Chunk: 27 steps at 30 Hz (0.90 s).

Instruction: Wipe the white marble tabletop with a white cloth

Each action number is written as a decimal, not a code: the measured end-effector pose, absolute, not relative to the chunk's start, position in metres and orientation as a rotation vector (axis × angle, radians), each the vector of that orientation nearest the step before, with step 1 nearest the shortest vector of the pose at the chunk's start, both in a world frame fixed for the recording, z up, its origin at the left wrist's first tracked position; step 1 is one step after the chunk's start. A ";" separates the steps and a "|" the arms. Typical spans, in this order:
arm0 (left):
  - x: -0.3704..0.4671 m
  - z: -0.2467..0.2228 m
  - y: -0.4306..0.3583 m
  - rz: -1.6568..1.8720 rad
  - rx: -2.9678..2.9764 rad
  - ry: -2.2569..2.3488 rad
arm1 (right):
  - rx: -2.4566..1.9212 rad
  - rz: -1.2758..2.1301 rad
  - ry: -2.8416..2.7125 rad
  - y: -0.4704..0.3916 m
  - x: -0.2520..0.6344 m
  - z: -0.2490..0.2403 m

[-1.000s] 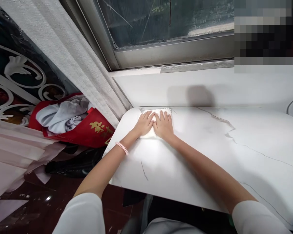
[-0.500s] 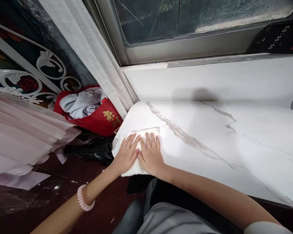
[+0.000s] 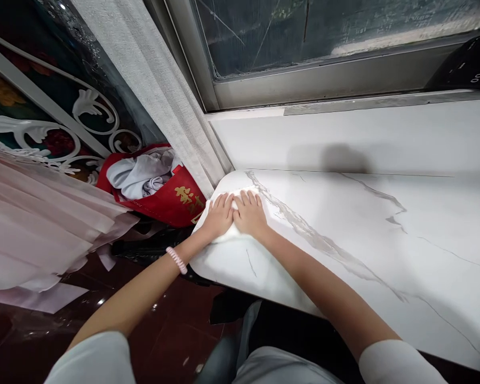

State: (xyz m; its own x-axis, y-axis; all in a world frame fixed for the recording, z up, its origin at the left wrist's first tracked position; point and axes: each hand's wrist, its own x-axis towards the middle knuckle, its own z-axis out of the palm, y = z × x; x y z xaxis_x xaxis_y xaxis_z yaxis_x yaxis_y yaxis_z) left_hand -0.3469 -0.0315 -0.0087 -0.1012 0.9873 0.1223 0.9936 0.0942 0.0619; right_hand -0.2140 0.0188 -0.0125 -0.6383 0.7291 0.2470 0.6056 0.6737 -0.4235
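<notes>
A white cloth (image 3: 235,232) lies on the white marble-patterned tabletop (image 3: 344,218), close to its rounded left end. My left hand (image 3: 219,217) rests flat on the cloth, fingers stretched toward the wall. Beside it, my right hand (image 3: 249,214) presses on the same cloth with its fingers extended. The two hands touch or nearly touch at their inner sides. Most of the cloth is hidden under them, with edges showing behind and in front. A pink coil band (image 3: 176,260) circles my left wrist.
A red bag (image 3: 164,205) with pale fabric in it stands left of the table, by a grey-white curtain (image 3: 164,90). Pink fabric (image 3: 44,229) hangs before a white scrolled frame (image 3: 92,112). A phone (image 3: 472,64) showing a timer leans at the window (image 3: 304,42).
Both hands have slid the cloth away from me, from the table's front edge toward the wall. The view has shifted slightly.
</notes>
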 end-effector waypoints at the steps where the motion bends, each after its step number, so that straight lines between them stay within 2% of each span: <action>1: -0.349 -0.008 -0.014 -0.208 -2.102 -2.268 | -1.085 0.413 -2.474 0.033 -0.216 -0.013; 7: -0.360 -0.007 0.077 -0.200 -2.271 -2.173 | -1.262 0.343 -2.346 0.096 -0.223 -0.016; 13: -0.343 -0.008 0.125 -0.204 -2.369 -2.029 | -1.361 0.285 -2.294 0.132 -0.204 -0.017; 20: -0.299 -0.010 0.133 -0.247 -2.357 -2.051 | -1.422 0.204 -2.295 0.140 -0.163 -0.018; 27: -0.259 -0.004 0.096 -0.206 -2.384 -2.074 | -1.457 0.126 -2.335 0.102 -0.125 -0.018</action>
State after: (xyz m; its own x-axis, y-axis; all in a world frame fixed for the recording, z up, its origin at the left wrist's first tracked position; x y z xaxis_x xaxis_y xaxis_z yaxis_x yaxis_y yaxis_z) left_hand -0.2590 0.0965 -0.0035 0.1335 0.9877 0.0814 0.9845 -0.1417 0.1038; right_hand -0.1248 0.1022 -0.0183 -0.3878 0.8805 0.2728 0.8461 0.4574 -0.2736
